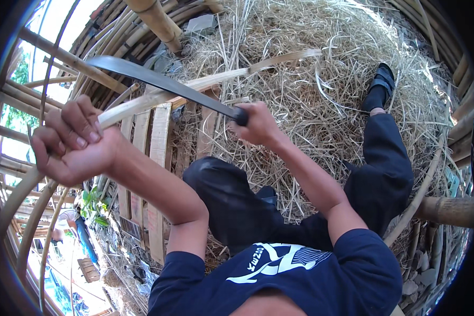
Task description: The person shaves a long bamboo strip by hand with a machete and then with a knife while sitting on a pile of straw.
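Note:
My left hand [79, 141] is wrapped round a long pale bamboo strip [134, 107], which runs from the lower left through my fist and out to the upper middle. In my right hand [259, 124] is the black handle of a long machete [160, 80]. Its curved steel blade points to the upper left and crosses over the strip, just beyond my left hand. I cannot tell whether the edge touches the bamboo. At its far end the strip bends slightly, over the shavings.
Bamboo shavings [279, 100] cover the ground in a thick layer. Wooden slats [159, 131] lie near my knee. A bamboo post [155, 21] stands at the back, and bamboo rails [68, 58] frame the left. A person [84, 237] is visible outside at lower left.

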`<state>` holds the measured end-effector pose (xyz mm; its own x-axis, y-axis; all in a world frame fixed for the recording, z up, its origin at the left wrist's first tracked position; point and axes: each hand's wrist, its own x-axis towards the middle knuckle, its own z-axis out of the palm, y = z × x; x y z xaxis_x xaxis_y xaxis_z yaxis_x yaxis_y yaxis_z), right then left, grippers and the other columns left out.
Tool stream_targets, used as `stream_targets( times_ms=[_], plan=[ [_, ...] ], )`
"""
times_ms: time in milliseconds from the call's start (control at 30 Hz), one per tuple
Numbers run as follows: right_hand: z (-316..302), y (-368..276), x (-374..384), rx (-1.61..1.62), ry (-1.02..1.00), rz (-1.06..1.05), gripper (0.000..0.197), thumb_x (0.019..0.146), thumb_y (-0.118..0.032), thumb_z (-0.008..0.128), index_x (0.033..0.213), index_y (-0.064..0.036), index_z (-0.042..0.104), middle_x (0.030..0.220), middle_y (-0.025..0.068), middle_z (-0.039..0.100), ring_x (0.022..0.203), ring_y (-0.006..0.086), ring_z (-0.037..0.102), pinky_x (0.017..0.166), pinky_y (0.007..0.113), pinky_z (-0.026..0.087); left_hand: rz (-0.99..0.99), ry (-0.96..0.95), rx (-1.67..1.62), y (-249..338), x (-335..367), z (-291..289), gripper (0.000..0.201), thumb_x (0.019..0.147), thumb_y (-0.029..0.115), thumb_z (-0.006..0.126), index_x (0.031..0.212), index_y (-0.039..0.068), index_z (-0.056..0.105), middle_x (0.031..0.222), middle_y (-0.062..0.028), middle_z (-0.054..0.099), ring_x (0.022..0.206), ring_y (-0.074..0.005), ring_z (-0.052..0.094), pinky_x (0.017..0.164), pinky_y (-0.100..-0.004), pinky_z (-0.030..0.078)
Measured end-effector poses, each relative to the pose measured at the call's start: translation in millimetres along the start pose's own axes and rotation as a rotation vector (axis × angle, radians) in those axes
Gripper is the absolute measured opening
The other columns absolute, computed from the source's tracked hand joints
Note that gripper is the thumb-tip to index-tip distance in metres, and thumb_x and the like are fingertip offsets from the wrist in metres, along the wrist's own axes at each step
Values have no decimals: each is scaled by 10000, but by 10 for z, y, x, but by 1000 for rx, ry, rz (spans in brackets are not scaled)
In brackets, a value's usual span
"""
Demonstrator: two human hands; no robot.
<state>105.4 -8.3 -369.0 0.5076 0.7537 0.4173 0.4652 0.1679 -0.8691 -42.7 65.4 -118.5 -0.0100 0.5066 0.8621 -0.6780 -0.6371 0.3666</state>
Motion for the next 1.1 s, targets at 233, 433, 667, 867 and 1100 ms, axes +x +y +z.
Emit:
stream_targets(
  times_ms=[233,433,667,867,1100],
  plan=[
    [-35,1572,-372,-342,118,824,291,656,-248,661,772,18,674,685,171,652,622,233,665,586,373,510,-23,39,34,-86,-54,-50,395,873,251,421,521,194,251,395,43,207,294,-75,149,328,-218,160],
    [136,995,-449,1805,-493,946,170,717,-85,503,591,-101,389,469,-19,329,369,95,302,430,274,335,-9,12,54,-119,31,13,414,863,252,417,507,198,214,395,54,191,310,-70,132,331,-230,129],
    [99,360,-565,912,-73,866,107,716,-13,562,630,-6,499,498,35,436,386,129,428,363,290,351,-82,56,-17,-63,104,-15,412,865,212,410,507,189,208,403,31,171,315,-83,135,343,-232,130],
    [73,254,-808,206,-105,592,219,702,-170,629,646,35,578,529,107,544,480,176,556,475,332,426,-26,-48,-70,623,403,-95,358,857,180,374,519,181,257,409,20,215,337,-86,156,368,-219,161],
    [-126,-312,-914,135,-109,611,245,705,-213,631,679,30,618,547,124,586,514,205,576,533,356,451,-74,-174,-28,759,454,-167,350,863,171,367,528,175,264,428,8,225,356,-87,180,394,-228,190]
  ],
)
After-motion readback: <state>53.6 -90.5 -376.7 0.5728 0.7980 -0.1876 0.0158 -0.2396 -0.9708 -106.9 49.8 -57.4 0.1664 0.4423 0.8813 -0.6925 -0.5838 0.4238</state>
